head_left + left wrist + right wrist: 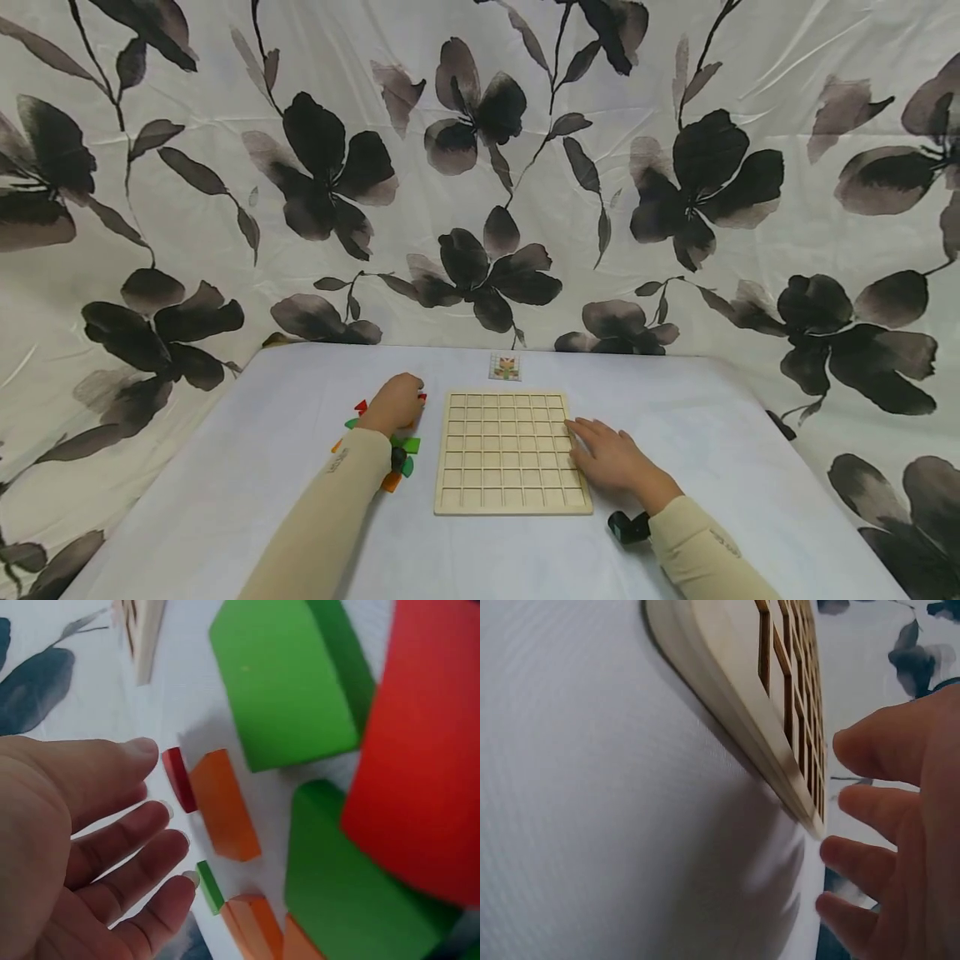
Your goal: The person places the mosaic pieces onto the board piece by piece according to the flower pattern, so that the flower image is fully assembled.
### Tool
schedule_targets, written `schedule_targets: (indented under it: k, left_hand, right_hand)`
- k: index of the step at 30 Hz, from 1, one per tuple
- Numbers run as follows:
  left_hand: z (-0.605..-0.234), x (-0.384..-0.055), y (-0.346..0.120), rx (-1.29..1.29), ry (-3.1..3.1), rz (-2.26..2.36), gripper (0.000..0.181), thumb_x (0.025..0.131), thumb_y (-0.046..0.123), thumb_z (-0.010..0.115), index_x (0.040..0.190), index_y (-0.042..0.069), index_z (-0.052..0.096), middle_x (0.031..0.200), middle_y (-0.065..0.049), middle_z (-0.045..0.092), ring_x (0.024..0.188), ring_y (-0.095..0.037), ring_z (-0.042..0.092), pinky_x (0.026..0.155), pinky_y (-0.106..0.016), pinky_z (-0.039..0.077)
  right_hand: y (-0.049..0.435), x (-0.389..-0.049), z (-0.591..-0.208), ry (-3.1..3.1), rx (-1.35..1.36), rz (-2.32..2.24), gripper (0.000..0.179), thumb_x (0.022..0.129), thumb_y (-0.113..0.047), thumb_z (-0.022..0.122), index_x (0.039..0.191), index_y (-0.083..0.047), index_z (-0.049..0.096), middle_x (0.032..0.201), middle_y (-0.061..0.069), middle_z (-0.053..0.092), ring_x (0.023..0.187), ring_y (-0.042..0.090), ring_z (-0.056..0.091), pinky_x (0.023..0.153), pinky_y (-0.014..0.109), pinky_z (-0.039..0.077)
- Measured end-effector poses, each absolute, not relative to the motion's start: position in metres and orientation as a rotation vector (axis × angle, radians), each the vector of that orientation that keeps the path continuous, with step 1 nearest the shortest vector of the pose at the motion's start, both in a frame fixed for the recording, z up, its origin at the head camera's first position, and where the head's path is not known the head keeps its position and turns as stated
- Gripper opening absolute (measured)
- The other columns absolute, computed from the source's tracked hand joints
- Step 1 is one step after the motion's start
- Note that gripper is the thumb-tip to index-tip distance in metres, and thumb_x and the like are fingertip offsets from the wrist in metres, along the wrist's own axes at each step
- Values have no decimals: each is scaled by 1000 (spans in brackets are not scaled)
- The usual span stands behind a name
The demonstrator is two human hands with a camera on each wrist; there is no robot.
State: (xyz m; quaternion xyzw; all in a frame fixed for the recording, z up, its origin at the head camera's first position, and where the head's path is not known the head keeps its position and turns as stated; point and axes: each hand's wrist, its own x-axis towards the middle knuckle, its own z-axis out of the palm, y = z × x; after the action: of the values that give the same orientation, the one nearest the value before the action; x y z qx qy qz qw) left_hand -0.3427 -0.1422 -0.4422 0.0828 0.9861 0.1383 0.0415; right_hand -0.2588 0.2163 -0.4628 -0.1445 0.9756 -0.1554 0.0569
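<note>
On the table's left side, my left hand point(397, 406) reaches over a scatter of red, green and orange blocks. In the left wrist view its fingers are loosely bent and spread, with the thumb tip right beside a small red block point(178, 780). An orange block point(225, 806) lies next to that one. Nearer the camera are a large green block point(292, 682) and a large red block point(420, 750). My right hand point(611, 454) lies with fingers extended at the right edge of a pale wooden grid board point(513, 509). Square cells cover the board, and no blocks sit in them.
Behind the board lies a small card point(505, 367) with a coloured picture on a grid. A white cloth covers the table point(712, 433). At the back hangs a white curtain point(570, 308) with dark flowers. More green point(411, 446) and orange blocks point(391, 482) lie by the left wrist.
</note>
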Motion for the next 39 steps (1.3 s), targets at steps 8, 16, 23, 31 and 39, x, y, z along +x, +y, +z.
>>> schedule_targets:
  k: [8, 16, 23, 31, 39]
  left_hand:
    - [-448, -348, -141, 243, 3013, 366, 20, 93, 12, 62, 106, -2, 67, 102, -13, 64, 87, -20, 55, 91, -40, 50]
    - [-445, -352, -139, 197, 2955, 543, 15, 91, 5, 62, 106, 4, 62, 95, -8, 61, 84, -22, 53, 76, -34, 48]
    - [-437, -354, -133, 272, 2950, 697, 17, 92, 1, 55, 98, 11, 68, 95, -5, 64, 87, -21, 55, 79, -34, 49]
    - [-427, -353, -88, 594, 2871, 745, 18, 93, 4, 58, 96, 11, 74, 102, -3, 69, 93, -18, 57, 86, -35, 49]
    - [-440, -354, -56, 821, 2847, 611, 22, 92, 0, 56, 92, 10, 75, 97, -2, 71, 91, -16, 60, 82, -31, 51]
  right_hand:
    - [213, -252, -459, 2878, -453, -466, 52, 97, -24, 48, 145, -7, 43, 153, 14, 38, 142, 40, 33, 110, 59, 29]
    - [215, -250, -458, 2868, -433, -476, 54, 96, -25, 51, 146, -9, 42, 154, 12, 38, 142, 38, 32, 111, 58, 28]
    - [216, -253, -453, 2852, -431, -490, 54, 95, -25, 53, 145, -10, 44, 154, 12, 38, 142, 38, 32, 112, 57, 28]
    - [219, -256, -456, 2848, -416, -512, 56, 94, -26, 55, 146, -9, 42, 153, 13, 38, 143, 39, 31, 112, 57, 28]
    - [222, -255, -457, 2815, -446, -521, 59, 93, -28, 59, 146, -8, 41, 154, 14, 37, 143, 41, 29, 109, 66, 24]
